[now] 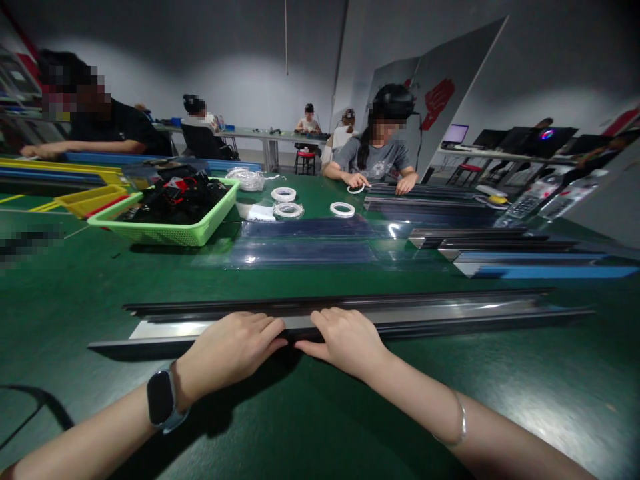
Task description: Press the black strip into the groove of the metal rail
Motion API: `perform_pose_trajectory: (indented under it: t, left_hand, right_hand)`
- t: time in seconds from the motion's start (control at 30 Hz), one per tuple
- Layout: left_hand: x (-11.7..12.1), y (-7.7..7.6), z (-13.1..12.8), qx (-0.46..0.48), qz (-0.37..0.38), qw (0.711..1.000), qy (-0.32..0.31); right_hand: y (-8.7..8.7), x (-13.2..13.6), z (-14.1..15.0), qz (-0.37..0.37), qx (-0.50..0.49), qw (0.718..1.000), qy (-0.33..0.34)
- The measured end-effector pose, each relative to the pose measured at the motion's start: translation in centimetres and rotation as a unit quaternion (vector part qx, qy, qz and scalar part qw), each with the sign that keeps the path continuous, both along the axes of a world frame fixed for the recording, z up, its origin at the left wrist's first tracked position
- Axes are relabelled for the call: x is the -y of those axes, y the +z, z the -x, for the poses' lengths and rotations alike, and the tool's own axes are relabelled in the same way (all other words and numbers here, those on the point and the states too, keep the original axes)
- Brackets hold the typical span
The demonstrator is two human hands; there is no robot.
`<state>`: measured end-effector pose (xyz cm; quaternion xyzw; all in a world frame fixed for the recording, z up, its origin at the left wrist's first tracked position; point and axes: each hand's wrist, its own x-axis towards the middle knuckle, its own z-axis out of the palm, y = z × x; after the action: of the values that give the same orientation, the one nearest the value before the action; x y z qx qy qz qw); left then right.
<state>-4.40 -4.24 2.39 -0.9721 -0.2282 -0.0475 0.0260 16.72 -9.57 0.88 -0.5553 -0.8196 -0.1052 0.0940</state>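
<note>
A long black channel profile (460, 325) with a shiny silver inner face lies across the green table in front of me. My left hand (237, 343) grips its near wall left of the middle, fingers over the top edge and thumb low on the near side. Close beside it, my right hand (347, 337) holds the same wall in the same way, its thumb pointing left. Both sets of fingertips are partly hidden inside the channel. Beyond the profile lie clear plastic sleeves (305, 253) with dark strips in them.
A green basket (210, 223) of black and red parts stands at the back left. Rolls of white tape (343, 210) lie past the sleeves. More profiles (545, 272), some with blue film, rest at the right near plastic bottles (537, 193). A person (383, 150) works across the table.
</note>
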Motion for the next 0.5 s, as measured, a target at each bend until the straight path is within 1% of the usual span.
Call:
perform_pose_trajectory:
  t: [0.23,0.37,0.5]
  left_hand:
    - [0.12,-0.21,0.01,-0.01,-0.017,1.0,0.005]
    - [0.07,-0.23,-0.01,-0.005,-0.015,1.0,0.005]
    - [0.08,-0.19,-0.02,0.001,-0.017,1.0,0.0]
  right_hand:
    - [0.13,-0.01,0.0,0.013,0.012,1.0,0.01]
    - [0.37,0.05,-0.03,0.022,-0.013,1.0,0.019]
    - [0.61,0.0,0.02,0.047,-0.024,0.998,0.026]
